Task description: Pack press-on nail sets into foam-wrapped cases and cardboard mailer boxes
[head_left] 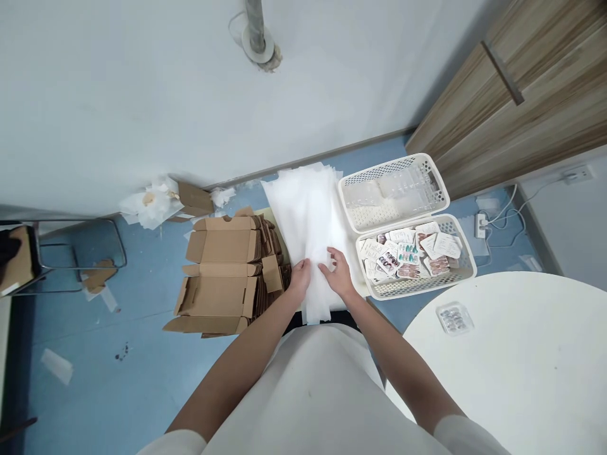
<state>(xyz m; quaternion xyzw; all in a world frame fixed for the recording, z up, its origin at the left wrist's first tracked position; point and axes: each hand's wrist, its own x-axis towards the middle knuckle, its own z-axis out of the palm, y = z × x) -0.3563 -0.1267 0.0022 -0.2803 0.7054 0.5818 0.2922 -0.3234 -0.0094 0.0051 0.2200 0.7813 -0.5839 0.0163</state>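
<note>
White, thin packing sheets (308, 208), probably foam, lie in a loose stack in front of me, with a folded strip along the middle. My left hand (300, 278) is closed at the left edge of this strip, its fingertips pressed together on the sheet. On the other side, my right hand (337, 273) hovers at or just over the sheets, thumb and fingers apart and curved. Whether its fingertips touch the sheet I cannot tell. Left of the stack are flattened brown cardboard boxes (220, 245), piled up beside my left hand.
Right of the sheets, one white basket (349, 218) holds transparent plastic cases; a nearer basket (417, 289) holds carded press-on nails (408, 254). A round white table (516, 373) carries a small plastic pack (454, 318). A metal-framed chair (80, 221) stands far left.
</note>
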